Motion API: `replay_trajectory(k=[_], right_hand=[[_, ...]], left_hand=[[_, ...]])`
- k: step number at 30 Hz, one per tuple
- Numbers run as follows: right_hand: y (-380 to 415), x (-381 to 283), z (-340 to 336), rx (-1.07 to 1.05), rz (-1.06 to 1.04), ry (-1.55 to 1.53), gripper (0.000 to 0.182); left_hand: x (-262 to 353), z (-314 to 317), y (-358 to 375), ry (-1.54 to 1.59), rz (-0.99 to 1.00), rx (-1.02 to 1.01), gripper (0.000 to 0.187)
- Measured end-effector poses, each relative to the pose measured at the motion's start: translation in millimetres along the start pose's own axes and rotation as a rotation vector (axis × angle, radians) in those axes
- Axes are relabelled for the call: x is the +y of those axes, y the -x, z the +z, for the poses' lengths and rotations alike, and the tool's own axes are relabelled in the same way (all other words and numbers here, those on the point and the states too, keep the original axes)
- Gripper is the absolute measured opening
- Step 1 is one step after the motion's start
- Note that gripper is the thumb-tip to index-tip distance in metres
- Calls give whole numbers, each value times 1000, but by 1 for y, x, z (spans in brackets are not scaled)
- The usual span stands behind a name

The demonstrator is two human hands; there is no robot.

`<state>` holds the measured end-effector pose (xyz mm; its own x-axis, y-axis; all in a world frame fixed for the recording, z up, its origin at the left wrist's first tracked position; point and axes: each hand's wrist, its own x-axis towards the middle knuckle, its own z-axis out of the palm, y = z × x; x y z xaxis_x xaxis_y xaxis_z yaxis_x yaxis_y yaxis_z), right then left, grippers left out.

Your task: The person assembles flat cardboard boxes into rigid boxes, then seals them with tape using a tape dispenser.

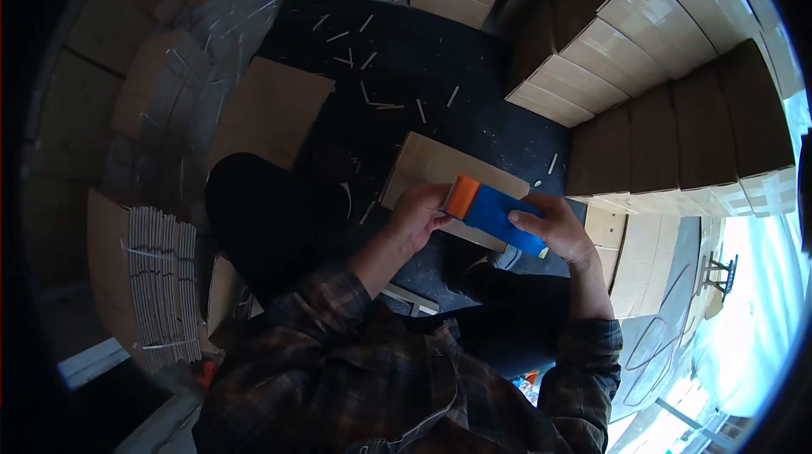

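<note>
Both hands hold a blue-and-orange box in front of my body, long and narrow, with an orange end towards the left. My left hand grips the orange end between thumb and fingers. At the other end my right hand is closed round the blue part, thumb lying on top and the other fingers partly hidden behind it. Below the box a flat brown cardboard box lies on the dark floor between my knees, partly covered by the hands.
Stacked cardboard boxes line the right and the back. Strapped flattened cartons stand at the left, near a cardboard sheet. Several thin pale strips litter the dark floor. Clear plastic film hangs at far right.
</note>
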<state>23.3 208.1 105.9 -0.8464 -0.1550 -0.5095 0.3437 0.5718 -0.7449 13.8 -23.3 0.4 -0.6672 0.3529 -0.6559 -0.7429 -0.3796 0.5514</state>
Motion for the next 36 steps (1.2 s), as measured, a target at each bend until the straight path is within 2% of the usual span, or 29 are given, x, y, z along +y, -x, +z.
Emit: replay_trajectory(k=[1, 3, 4, 6, 10, 12, 15, 28, 30, 33, 36], right_hand=[[-3, -2, 2, -24, 27, 28, 67], [-10, -8, 7, -50, 55, 57, 67], [-12, -14, 10, -62, 74, 61, 66], [-16, -21, 15, -76, 94, 62, 64], [-29, -30, 17, -66, 72, 119, 60], [-36, -37, 18, -75, 86, 170, 59], [-46, -48, 26, -80, 121, 267, 58], [-88, -79, 52, -116, 239, 519, 56], [-97, -84, 55, -130, 240, 549, 57], [-109, -86, 63, -166, 240, 659, 55], [-115, -84, 66, -164, 270, 668, 55]], left_hand=[[-6, -2, -5, 4, -1, 6, 28], [-11, -3, -10, 33, 125, 189, 21], [-10, -8, -12, 35, 123, 192, 21], [0, -24, -20, -175, 292, 281, 16], [27, -75, -37, -259, 441, 386, 13], [32, -96, -53, -315, 555, 558, 9], [36, -100, -59, -404, 520, 663, 11], [45, -116, -60, -469, 472, 742, 13], [40, -126, -69, -590, 550, 762, 17], [32, -131, -79, -525, 465, 757, 18], [15, -140, -97, -495, 481, 739, 18]])
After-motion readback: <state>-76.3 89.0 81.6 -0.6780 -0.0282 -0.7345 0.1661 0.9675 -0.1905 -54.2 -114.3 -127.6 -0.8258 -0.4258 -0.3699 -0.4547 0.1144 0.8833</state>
